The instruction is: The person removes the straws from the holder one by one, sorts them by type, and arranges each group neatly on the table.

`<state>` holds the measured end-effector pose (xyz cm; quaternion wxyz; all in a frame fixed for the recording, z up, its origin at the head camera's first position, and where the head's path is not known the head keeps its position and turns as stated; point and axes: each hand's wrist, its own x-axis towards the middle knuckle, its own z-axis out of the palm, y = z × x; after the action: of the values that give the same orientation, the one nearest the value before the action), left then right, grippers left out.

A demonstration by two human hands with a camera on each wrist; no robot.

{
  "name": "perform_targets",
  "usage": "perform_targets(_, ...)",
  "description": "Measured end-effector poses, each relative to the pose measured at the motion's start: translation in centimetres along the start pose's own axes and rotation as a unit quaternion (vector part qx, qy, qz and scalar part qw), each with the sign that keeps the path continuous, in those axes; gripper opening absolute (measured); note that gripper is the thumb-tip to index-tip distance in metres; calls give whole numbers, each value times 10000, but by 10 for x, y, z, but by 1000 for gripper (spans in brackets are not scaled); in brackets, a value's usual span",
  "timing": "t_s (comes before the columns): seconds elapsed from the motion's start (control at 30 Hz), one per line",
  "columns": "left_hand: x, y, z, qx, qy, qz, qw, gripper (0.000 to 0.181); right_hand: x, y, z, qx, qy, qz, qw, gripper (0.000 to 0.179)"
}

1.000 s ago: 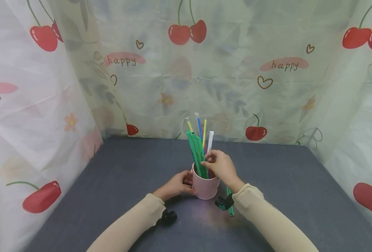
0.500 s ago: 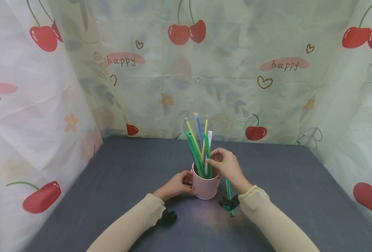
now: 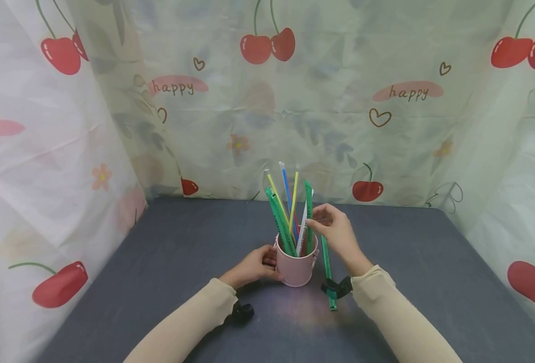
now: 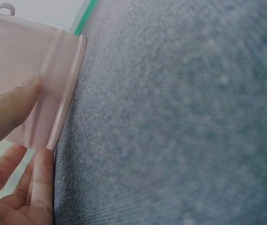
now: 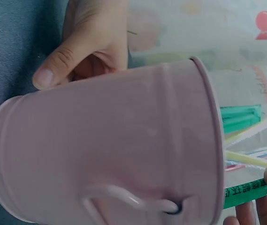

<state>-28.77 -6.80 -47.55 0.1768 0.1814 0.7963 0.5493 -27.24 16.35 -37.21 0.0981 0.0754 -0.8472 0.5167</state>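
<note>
You are in a makeshift, curtained-in workspace, where pale sheets (image 3: 313,91) printed with cherries (image 3: 256,49), flowers (image 3: 239,144) and "happy" enclose a dark worktop (image 3: 204,232) on three sides, though the kind of room beyond cannot be told.

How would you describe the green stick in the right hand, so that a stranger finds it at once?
On the dark table stands a pink bucket. Inside it, near the rim's right side, the green stick stands nearly upright. Unlike the other green sticks, this one is pinched by the right hand.
</note>
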Motion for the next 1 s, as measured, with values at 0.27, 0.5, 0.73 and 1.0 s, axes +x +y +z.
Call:
perform_targets(0.27,0,-1,-1,11,-19,24,10000,65,4,-3,-9,710,90,70,9974,35)
perform_targets(0.5,1,-2,-1,3,-26,18,10000,64,6,-6,-16,1147,280,32,9930,37)
perform_targets(0.73,2,-4,0,5,-3,35,10000,65,8,-11,-24,1432,498,-98,9884,38)
perform_targets(1.0,2,-5,-1,-9,-27,67,10000,66,9,-15,-30,1795,877,-309,9794,25)
